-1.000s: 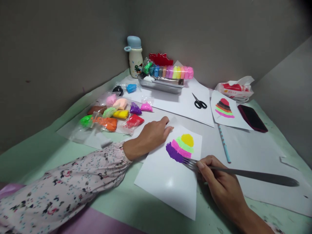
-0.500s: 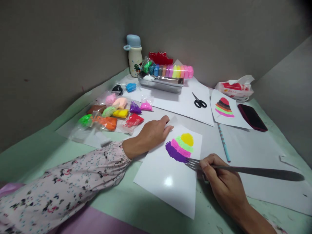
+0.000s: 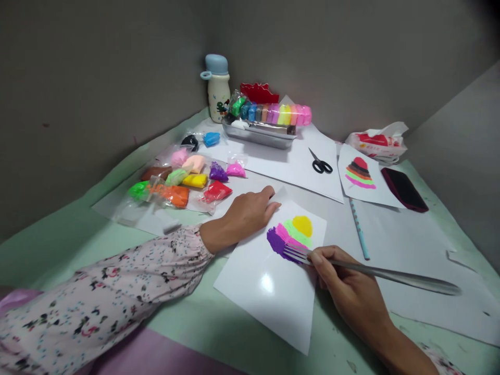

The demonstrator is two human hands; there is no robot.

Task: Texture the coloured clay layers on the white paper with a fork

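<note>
My right hand (image 3: 349,286) holds a metal fork (image 3: 398,276) between thumb and fingers, with its handle pointing right. Its tines lie over the purple clay band (image 3: 275,242) on a glossy white sheet of paper (image 3: 253,307). Above the purple, pink (image 3: 288,237), light green (image 3: 296,231) and yellow clay (image 3: 303,226) are stacked in layers. Pressing on the sheet's upper left edge is my left hand (image 3: 250,213), thumb near the bent index finger; its other fingertips are hidden.
Bagged clay pieces (image 3: 195,180) lie at left. Behind stand a bottle (image 3: 219,94) and a metal tray (image 3: 260,136) with packed clay (image 3: 273,113). Scissors (image 3: 322,165), a pencil (image 3: 359,229), a second clay picture (image 3: 359,172), a phone (image 3: 404,188) and tissues (image 3: 377,141) are at right.
My right hand has moved the fork left, so its tines reach farther over the purple band. The left hand stays on the paper.
</note>
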